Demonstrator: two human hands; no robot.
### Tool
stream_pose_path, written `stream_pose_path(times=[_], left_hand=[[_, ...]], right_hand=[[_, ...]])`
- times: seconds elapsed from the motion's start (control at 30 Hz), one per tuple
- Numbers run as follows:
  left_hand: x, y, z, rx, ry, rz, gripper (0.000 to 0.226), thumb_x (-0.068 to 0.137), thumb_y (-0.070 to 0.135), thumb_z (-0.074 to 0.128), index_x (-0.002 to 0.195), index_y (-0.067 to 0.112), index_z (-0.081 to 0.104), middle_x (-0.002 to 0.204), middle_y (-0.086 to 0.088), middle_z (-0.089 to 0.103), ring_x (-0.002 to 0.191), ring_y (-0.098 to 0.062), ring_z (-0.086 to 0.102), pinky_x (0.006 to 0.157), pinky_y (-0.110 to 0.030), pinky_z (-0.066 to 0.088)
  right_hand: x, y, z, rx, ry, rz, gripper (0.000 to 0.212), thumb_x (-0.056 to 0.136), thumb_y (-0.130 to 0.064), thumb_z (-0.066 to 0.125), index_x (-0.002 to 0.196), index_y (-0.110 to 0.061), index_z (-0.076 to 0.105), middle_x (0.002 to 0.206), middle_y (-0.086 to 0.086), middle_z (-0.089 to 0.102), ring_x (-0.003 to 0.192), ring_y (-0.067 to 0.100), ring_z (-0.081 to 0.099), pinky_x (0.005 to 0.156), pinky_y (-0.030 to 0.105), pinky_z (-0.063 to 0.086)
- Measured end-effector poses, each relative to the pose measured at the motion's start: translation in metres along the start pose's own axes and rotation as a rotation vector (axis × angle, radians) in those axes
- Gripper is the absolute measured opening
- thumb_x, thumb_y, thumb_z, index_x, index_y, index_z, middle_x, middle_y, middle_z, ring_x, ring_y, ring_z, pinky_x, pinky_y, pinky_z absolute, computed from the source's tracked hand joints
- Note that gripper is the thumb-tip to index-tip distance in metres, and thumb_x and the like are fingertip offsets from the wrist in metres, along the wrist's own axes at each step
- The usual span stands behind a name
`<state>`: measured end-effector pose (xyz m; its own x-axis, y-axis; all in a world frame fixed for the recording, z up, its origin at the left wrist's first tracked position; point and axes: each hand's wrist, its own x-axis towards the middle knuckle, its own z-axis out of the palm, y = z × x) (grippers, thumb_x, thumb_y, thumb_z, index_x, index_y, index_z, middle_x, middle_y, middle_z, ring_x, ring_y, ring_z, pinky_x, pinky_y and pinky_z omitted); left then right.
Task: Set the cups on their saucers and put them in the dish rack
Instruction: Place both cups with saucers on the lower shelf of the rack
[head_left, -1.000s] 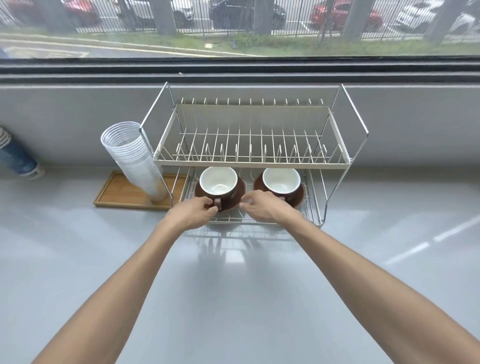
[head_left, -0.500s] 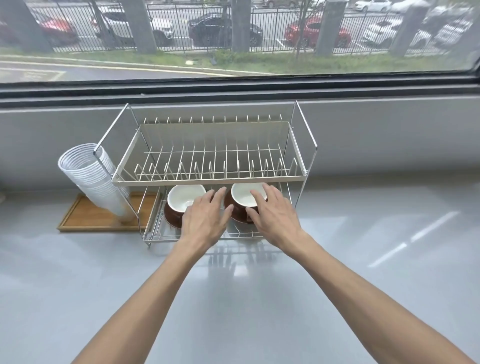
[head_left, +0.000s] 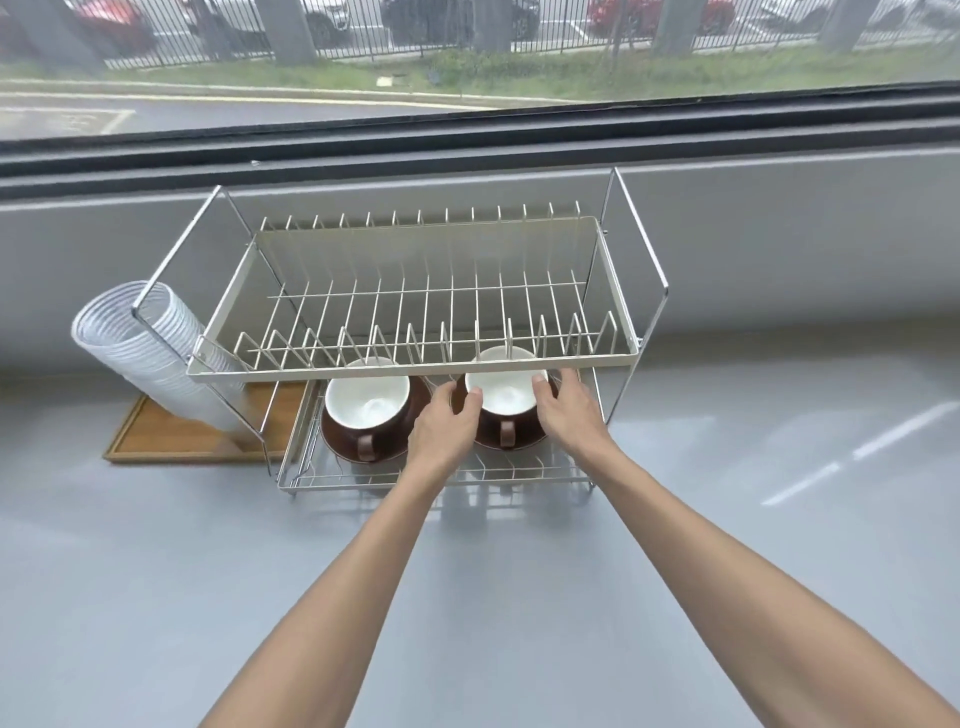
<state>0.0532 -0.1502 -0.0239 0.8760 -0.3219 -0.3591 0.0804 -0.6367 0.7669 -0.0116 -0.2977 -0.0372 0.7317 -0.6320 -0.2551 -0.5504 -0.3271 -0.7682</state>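
Note:
Two brown cups with white insides stand on brown saucers in the lower tier of a wire dish rack (head_left: 415, 364). The left cup (head_left: 366, 402) rests on its saucer (head_left: 337, 441), handle toward me, untouched. Around the right cup (head_left: 501, 389), both hands are placed: my left hand (head_left: 444, 431) touches its left side and my right hand (head_left: 569, 413) its right side, fingers curved against the cup and its saucer (head_left: 519, 441). The rack's upper tier holds nothing.
A tilted stack of clear plastic cups (head_left: 150, 353) leans on a wooden tray (head_left: 171, 441) left of the rack. The grey counter (head_left: 208, 571) spreads in front, and a window ledge and wall run behind the rack.
Both hands have shifted from the left cup and saucer to the right cup. The view has moved closer and lower toward the rack.

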Motion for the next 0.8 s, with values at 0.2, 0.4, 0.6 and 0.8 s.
stream_pose_path(times=[0.2,0.4,0.6,0.8], left_hand=[[0.016,-0.006,0.008,-0.102,-0.040,-0.050,0.082,0.079,0.062,0.053,0.150,0.024,0.038,0.151,-0.010,0.046,0.130,-0.032,0.053,0.101,-0.051,0.051],[0.018,-0.016,0.013,-0.111,-0.046,-0.036,0.076,0.082,0.059,0.052,0.149,0.025,0.041,0.144,-0.011,0.050,0.126,-0.032,0.056,0.100,-0.051,0.052],[0.017,-0.019,0.013,-0.112,-0.044,-0.025,0.075,0.082,0.060,0.051,0.149,0.026,0.040,0.145,-0.012,0.050,0.124,-0.033,0.057,0.098,-0.052,0.053],[0.012,-0.019,0.011,-0.085,-0.048,-0.026,0.067,0.092,0.055,0.051,0.150,0.025,0.038,0.149,-0.009,0.049,0.128,-0.031,0.055,0.104,-0.050,0.049]], right_hand=[[0.006,0.005,0.009,0.151,-0.014,0.083,0.050,0.103,-0.038,0.039,0.147,-0.015,0.042,0.148,0.007,0.050,0.133,0.027,0.048,0.109,0.046,0.042],[0.006,0.008,0.009,0.142,-0.023,0.079,0.046,0.104,-0.037,0.039,0.142,-0.014,0.049,0.142,0.005,0.055,0.129,0.026,0.050,0.108,0.040,0.040],[0.001,0.010,0.010,0.152,-0.025,0.094,0.049,0.099,-0.043,0.039,0.137,-0.016,0.054,0.134,0.006,0.060,0.123,0.028,0.055,0.105,0.049,0.045],[-0.001,0.011,0.009,0.136,-0.031,0.118,0.065,0.086,-0.056,0.035,0.136,-0.018,0.053,0.129,0.008,0.063,0.111,0.026,0.060,0.101,0.052,0.049]])
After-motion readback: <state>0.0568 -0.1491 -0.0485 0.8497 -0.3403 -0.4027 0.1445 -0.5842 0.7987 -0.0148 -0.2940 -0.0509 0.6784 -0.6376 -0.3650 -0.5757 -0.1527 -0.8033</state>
